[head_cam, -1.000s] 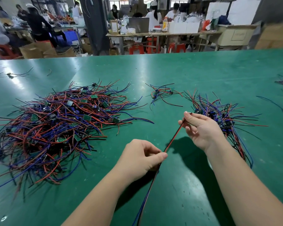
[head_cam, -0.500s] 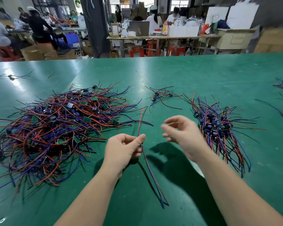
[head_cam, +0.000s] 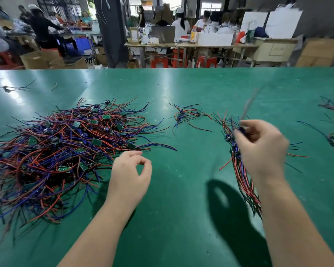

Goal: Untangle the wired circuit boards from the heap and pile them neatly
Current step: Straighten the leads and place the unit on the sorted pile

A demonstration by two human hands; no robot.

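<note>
Dark-blue wired board (head_cam: pixel 241 130), blurred, pinched by right hand (head_cam: pixel 262 149) fingers over pile (head_cam: pixel 245 182); left hand (head_cam: pixel 131 174) loosely curled, empty, beside heap (head_cam: pixel 66 147).

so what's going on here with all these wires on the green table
A person is sorting wired circuit boards on a green table. The right hand pinches one wired board, its wires blurred, above the tidier pile at the right. The left hand is loosely curled and looks empty, beside the big tangled heap at the left, where most of the boards lie. A small loose bunch lies between the two, farther back.
</note>
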